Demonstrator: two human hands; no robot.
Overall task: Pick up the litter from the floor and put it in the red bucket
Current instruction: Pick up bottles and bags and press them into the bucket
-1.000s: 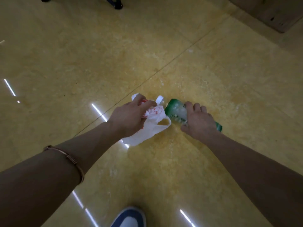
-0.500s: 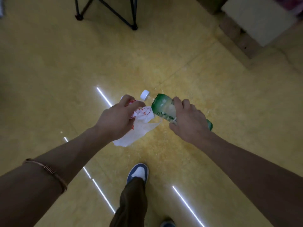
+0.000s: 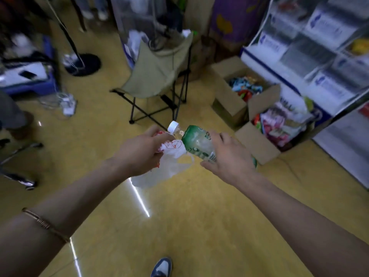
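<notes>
A: We have the yellow floor (image 3: pixel 199 226) under us, with a folding chair (image 3: pixel 159 70) and open cardboard boxes (image 3: pixel 229 92) ahead, but no red bucket in view.

B: So we judge both pieces are held off the ground for carrying while we look for it.

A: Our left hand (image 3: pixel 137 152) is bunched tight on the white plastic bag (image 3: pixel 165 168), which hangs loose below the fist.

B: Our right hand (image 3: pixel 229 156) wraps the green-labelled bottle (image 3: pixel 197 142), which lies sideways with its white cap (image 3: pixel 173 124) just beside the bag.

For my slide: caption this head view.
Left hand grips a white plastic bag, right hand a green-labelled bottle, above the yellow floor.
</notes>
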